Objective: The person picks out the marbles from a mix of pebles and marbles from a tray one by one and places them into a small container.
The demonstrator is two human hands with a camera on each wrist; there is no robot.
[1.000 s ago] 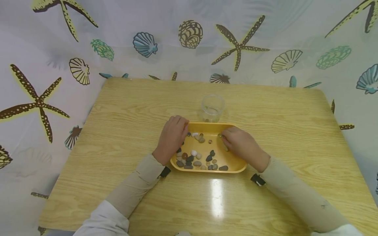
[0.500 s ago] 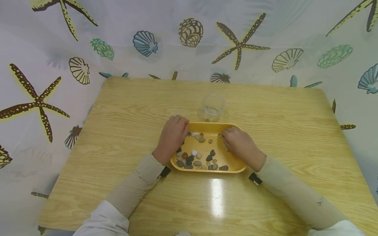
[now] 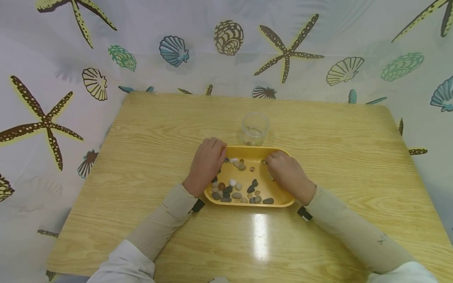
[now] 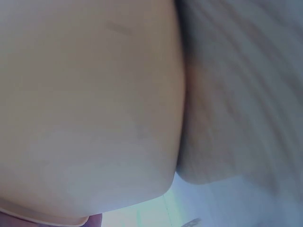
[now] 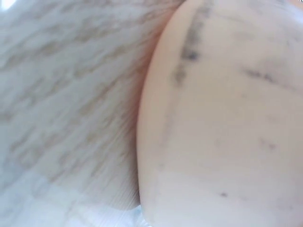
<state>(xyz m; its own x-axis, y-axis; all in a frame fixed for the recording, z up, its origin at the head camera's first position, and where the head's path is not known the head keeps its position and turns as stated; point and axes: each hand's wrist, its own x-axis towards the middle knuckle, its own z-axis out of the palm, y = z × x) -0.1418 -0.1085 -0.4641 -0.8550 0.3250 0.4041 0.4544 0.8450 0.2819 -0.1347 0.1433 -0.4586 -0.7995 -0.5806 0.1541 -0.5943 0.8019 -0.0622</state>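
Note:
A yellow tray (image 3: 262,153) stands on the wooden table, with pebbles and marbles inside. My left hand (image 3: 207,165) grips the tray at its far left corner, thumb toward the inside. Over the right end, my right hand (image 3: 288,173) reaches into the tray with bent fingers. A yellowish marble (image 3: 263,161) shows right at its fingertips; I cannot tell whether they pinch it. A white pebble (image 3: 232,182), a brown marble (image 3: 221,186) and several grey stones (image 3: 226,199) lie along the near left part. The tray's pale outer wall (image 4: 90,104) fills much of the left wrist view.
A clear plastic cup (image 3: 255,129) stands just behind the tray, with something small at its bottom. The wooden table (image 3: 159,129) extends on both sides. A curtain (image 3: 198,23) printed with shells and starfish hangs behind it.
My right wrist and forearm have shifted slightly left, and the thumb has tucked under the right hand. The left hand, tray and cup stay in place.

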